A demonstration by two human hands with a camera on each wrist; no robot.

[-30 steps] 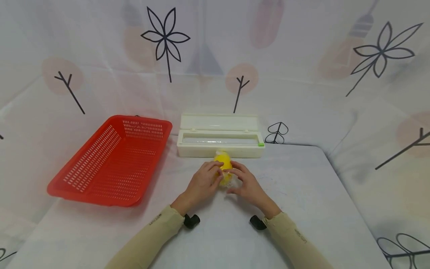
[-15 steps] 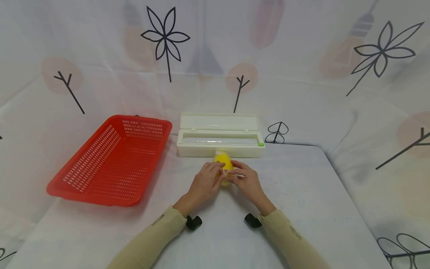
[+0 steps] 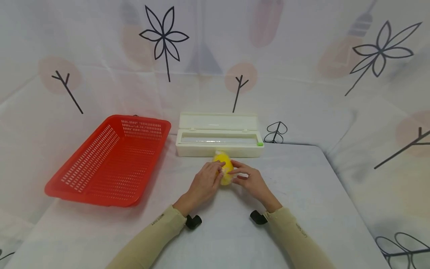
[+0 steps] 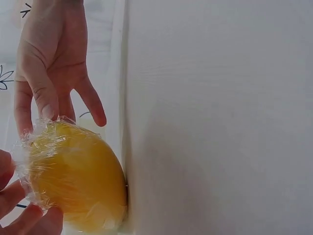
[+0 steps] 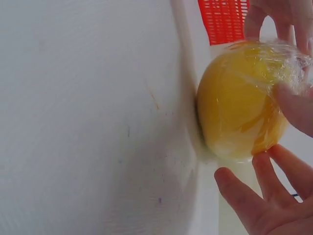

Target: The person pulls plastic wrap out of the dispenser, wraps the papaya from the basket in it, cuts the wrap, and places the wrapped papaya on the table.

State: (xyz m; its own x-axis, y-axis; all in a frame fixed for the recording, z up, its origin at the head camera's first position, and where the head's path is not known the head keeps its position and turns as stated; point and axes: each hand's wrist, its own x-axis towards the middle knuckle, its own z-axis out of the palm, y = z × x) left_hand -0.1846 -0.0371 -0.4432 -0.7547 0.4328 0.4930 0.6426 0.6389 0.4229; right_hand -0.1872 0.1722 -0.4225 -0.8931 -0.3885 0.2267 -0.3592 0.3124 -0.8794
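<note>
A yellow oval fruit (image 3: 226,177) wrapped in clear cling film (image 4: 49,142) stands on the table, just in front of the white film dispenser. My left hand (image 3: 203,182) is at its left side, fingers bent and pinching the gathered film at the near face. On the other side my right hand (image 3: 253,183) has its fingers spread apart. In the right wrist view its thumb (image 5: 296,110) lies over the wrinkled film and two fingertips reach the fruit's lower edge. Folds of film bunch up between the two hands.
The white film dispenser (image 3: 220,151) has its lid raised, with a film roll (image 3: 220,141) inside and a green tab at its right end. A red slotted basket (image 3: 114,168) stands on the left. Behind the table (image 3: 295,186) hangs a printed cloth.
My right fingers first closed in on the film at the fruit's near side, then spread and drew back slightly right. The loose film there now lies flatter. My left hand has stayed nearly still.
</note>
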